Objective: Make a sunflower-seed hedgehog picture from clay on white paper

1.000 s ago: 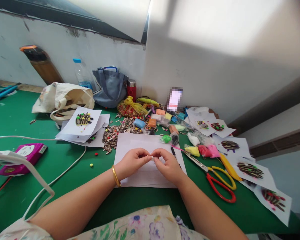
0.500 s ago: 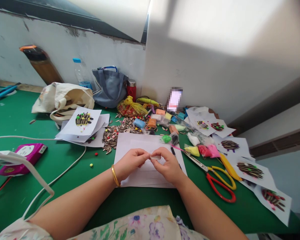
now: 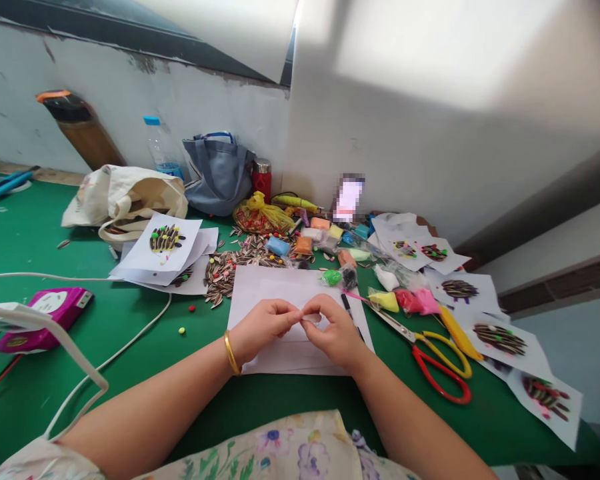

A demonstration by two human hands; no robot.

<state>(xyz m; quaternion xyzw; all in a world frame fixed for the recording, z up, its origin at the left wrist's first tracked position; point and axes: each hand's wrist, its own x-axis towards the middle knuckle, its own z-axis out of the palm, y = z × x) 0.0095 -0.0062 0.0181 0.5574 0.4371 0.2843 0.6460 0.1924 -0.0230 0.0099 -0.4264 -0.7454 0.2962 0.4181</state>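
Over the white paper sheets [image 3: 260,287], my left hand [image 3: 267,323] and my right hand [image 3: 333,330] meet at the fingertips. Both are closed in a pinch on a small white piece [image 3: 311,319], partly hidden by the fingers; I cannot make out its material. A black pen [image 3: 347,303] lies on the paper beside my right hand. Small bags of coloured clay, among them a green one [image 3: 331,277] and a yellow one [image 3: 384,301], lie just beyond. Scissors [image 3: 414,338] with red and yellow handles rest to the right, partly open.
Striped sunflower seeds [image 3: 223,273] are heaped behind the paper. Seed-decorated sheets lie in a left stack [image 3: 180,223] and along the right edge [image 3: 525,343]. At the back stand a blue-grey bag [image 3: 220,177] and a phone [image 3: 349,200]. A white cable [image 3: 135,337] crosses the left side.
Both hands stay together above the paper, with only slight finger movement around the white piece. Nothing on the table has visibly moved.
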